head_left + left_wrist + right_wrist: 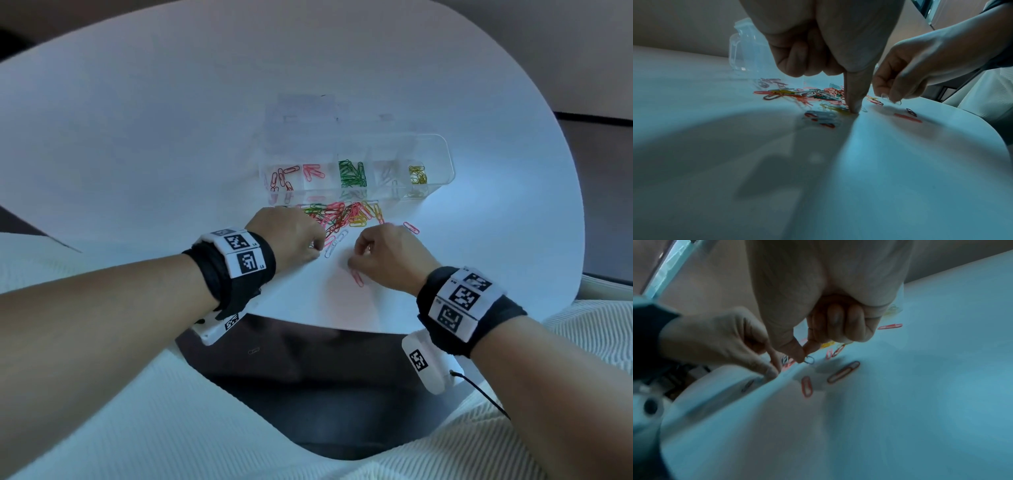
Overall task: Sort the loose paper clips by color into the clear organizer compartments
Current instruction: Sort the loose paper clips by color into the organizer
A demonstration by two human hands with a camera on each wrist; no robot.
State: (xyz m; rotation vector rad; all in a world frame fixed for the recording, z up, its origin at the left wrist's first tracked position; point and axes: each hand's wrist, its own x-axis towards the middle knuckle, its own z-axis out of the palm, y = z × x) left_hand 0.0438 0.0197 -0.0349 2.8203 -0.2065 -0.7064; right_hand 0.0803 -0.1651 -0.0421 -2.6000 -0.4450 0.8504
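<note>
Smooth white tabletop [137,137] — right hand [387,253] pinch-tight on looped wire clip [810,361], left hand [291,236] straight-fingered, tip down.

1. Organizer [442,161] sits mid-table [137,137], long side running left to right; sorted clips [352,174] lie in its compartments.
2. Pile [342,214] lies on the table just before the organizer.
3. Left hand [291,236] is at the pile's near-left edge; forefinger [854,97] tip touches the table beside the pile.
4. Right hand [390,250] is right of the left hand, apart from it, before the pile's right end; it pinches the held clip [809,361] just above the table.
5. Stray clip [411,227] lies right of the pile, behind the right hand.
6. Near clip [358,277] lies on the table before the right hand's fingers.
</note>
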